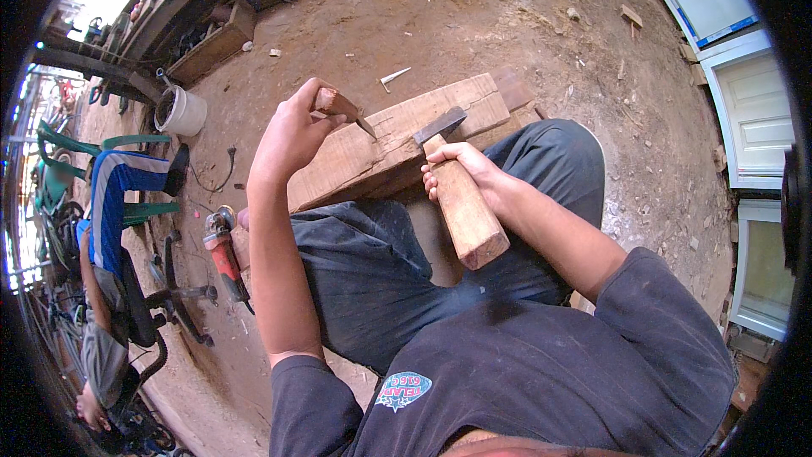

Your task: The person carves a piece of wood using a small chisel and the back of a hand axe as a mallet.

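Note:
A thick wooden beam [457, 103] lies across in front of my knees. My left hand [296, 131] is closed around a chisel [340, 107] with a reddish wooden handle. Its dark, narrow tip points down to the right and meets the beam's upper face, where the wood looks split or cut. In my right hand [474, 173] is a hammer [467, 218], gripped close below its head. The dark metal head lies over the beam's near edge, right of the chisel, and the thick pale handle slants back toward my lap.
An angle grinder [223, 262] rests on the dirt floor left of my leg. Farther left are a white bucket [180, 112] and a person [106, 347] beside a green chair [63, 140]. Framed panels [748, 110] stand along the right. A wooden box [211, 42] sits by the bench.

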`<state>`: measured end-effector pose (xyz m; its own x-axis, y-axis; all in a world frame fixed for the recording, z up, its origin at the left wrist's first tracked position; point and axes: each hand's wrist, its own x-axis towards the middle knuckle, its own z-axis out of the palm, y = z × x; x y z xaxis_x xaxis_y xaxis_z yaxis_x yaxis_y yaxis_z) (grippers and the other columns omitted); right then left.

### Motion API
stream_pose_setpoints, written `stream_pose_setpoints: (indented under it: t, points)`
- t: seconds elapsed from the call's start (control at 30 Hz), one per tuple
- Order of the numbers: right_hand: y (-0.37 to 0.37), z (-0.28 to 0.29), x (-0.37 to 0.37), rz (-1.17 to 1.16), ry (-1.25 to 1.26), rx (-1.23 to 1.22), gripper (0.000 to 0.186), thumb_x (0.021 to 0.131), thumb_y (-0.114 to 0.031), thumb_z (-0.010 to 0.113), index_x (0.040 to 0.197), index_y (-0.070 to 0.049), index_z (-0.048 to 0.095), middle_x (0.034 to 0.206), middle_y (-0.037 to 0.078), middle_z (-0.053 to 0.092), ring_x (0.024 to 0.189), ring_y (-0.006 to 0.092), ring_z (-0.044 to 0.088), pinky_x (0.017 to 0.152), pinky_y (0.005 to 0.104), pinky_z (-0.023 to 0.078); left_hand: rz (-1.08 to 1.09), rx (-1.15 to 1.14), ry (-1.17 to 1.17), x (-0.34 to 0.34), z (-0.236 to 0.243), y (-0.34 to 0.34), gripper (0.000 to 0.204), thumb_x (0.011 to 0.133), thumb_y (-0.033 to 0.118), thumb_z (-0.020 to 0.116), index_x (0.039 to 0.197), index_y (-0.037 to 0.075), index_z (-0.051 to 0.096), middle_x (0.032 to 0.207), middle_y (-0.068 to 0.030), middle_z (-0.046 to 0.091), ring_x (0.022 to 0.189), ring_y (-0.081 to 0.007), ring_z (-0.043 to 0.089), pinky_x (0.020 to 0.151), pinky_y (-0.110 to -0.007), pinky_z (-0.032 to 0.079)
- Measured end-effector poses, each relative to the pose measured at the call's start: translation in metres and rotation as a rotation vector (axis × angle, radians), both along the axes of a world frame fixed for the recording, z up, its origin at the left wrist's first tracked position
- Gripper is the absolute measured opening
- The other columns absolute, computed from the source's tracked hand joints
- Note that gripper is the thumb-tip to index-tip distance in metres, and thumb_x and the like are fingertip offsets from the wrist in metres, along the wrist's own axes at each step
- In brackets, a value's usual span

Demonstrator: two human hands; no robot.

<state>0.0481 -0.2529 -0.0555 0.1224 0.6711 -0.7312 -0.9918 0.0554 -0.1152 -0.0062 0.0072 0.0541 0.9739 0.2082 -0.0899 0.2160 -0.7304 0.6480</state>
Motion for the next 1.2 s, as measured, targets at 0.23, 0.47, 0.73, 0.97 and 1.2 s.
stream_pose_setpoints:
  t: [0.23,0.47,0.73,0.97,1.2]
  points:
    - [-0.0004,0.0030,0.0005,0.003,0.034,0.006,0.018,0.084,-0.015,0.059,0.090,-0.001,0.049,0.077,0.012,0.056,0.065,0.0224,0.060,0.064,0.0401,0.055,-0.005,-0.008,-0.031,-0.0004,-0.0011,0.0005,0.032,0.080,0.012,0.076,0.105,0.002,0.058,0.093,-0.0189,0.069,0.084,-0.0320,0.068,0.075,-0.041,0.051]
    - [0.0001,0.0041,-0.0001,0.010,0.019,-0.004,0.019,0.084,-0.016,0.059,0.090,-0.001,0.050,0.076,0.012,0.056,0.065,0.0221,0.060,0.065,0.0401,0.055,0.000,-0.013,-0.007,-0.0011,-0.0002,0.0013,0.032,0.080,0.012,0.076,0.105,0.002,0.058,0.092,-0.0189,0.069,0.086,-0.0331,0.068,0.076,-0.041,0.051]
    - [-0.0001,0.0045,-0.0004,0.001,0.033,0.004,0.019,0.084,-0.015,0.058,0.090,0.000,0.049,0.076,0.012,0.056,0.065,0.0219,0.060,0.064,0.0391,0.055,-0.018,0.005,-0.007,-0.0009,0.0003,0.0011,0.031,0.081,0.013,0.075,0.104,0.002,0.058,0.094,-0.0191,0.070,0.090,-0.0353,0.068,0.078,-0.041,0.051]
    - [-0.0004,0.0020,-0.0002,0.012,0.006,0.005,0.020,0.084,-0.015,0.059,0.091,0.000,0.049,0.076,0.012,0.056,0.065,0.0227,0.060,0.064,0.0395,0.056,-0.029,-0.001,0.000,-0.0010,0.0015,-0.0016,0.031,0.081,0.013,0.075,0.105,0.002,0.058,0.093,-0.0191,0.069,0.088,-0.0341,0.068,0.077,-0.041,0.051]
    - [-0.0006,0.0059,-0.0009,0.003,0.021,-0.012,0.020,0.084,-0.015,0.059,0.091,0.000,0.049,0.078,0.012,0.056,0.066,0.0226,0.060,0.064,0.0397,0.055,-0.021,0.027,0.047,0.0011,-0.0026,-0.0013,0.032,0.085,0.008,0.072,0.111,0.004,0.055,0.097,-0.0136,0.070,0.093,-0.0250,0.068,0.081,-0.038,0.052]
